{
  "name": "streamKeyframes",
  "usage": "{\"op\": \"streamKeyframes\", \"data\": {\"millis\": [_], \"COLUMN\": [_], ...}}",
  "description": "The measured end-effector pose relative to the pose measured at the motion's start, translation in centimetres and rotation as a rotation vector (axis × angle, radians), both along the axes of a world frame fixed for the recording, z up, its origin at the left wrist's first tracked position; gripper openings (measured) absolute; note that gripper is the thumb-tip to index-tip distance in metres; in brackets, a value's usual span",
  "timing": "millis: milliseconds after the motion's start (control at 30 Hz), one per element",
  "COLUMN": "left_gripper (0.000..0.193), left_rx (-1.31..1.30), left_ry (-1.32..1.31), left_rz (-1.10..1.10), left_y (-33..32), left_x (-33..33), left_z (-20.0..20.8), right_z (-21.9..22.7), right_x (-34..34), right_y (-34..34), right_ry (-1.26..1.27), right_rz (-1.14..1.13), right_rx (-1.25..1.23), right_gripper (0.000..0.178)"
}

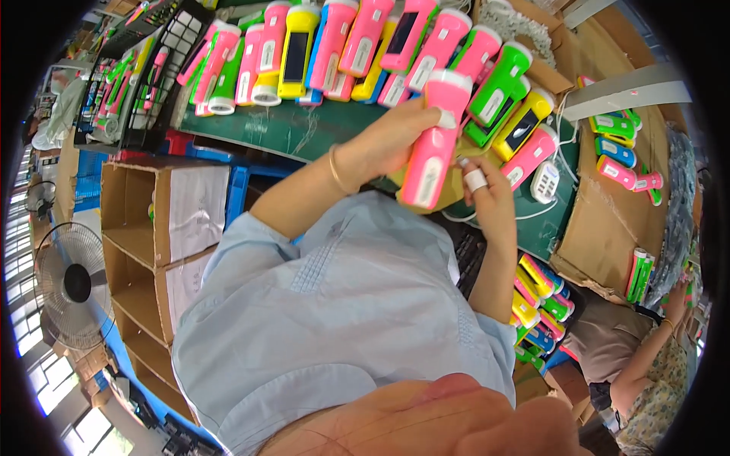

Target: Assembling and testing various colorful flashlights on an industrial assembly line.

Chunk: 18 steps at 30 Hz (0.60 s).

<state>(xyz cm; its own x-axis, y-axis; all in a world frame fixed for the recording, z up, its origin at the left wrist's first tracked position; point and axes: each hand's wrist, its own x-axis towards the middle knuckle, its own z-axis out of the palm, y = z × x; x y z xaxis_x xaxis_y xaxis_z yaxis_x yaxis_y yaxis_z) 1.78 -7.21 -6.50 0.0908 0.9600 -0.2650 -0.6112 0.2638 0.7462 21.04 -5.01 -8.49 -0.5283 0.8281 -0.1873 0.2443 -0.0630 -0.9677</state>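
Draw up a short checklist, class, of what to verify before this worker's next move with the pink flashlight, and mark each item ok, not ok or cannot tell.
1. Left hand grips the pink flashlight near its head: ok.
2. Right hand is at the flashlight's lower end: ok.
3. White wrap on a right finger in place: ok.
4. Flashlight held above the green table, apart from the row of flashlights: ok.
5. Flashlight's switch position: cannot tell.
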Motion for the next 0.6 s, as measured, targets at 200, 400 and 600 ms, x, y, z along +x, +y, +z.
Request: {"op": "streamKeyframes", "data": {"millis": [200, 400, 600], "left_gripper": [0.048, 0.093, 0.03], "left_rx": [0.32, 0.431, 0.228], "left_ry": [0.829, 1.423, -0.188], "left_rz": [0.184, 0.675, -0.051], "left_y": [1.8, 5.1, 2.9], "left_x": [-2.6, -4.0, -4.7], "left_z": [3.8, 3.1, 2.2], "right_z": [1.2, 1.3, 4.0], "right_x": [1.5, 0.9, -3.9], "right_y": [1.8, 3.2, 1.9], "right_ry": [0.292, 0.248, 0.199], "right_rz": [-0.203, -0.253, -0.155], "right_rx": [-0.17, -0.117, 0.268], "right_gripper": [0.024, 0.022, 0.013]}}
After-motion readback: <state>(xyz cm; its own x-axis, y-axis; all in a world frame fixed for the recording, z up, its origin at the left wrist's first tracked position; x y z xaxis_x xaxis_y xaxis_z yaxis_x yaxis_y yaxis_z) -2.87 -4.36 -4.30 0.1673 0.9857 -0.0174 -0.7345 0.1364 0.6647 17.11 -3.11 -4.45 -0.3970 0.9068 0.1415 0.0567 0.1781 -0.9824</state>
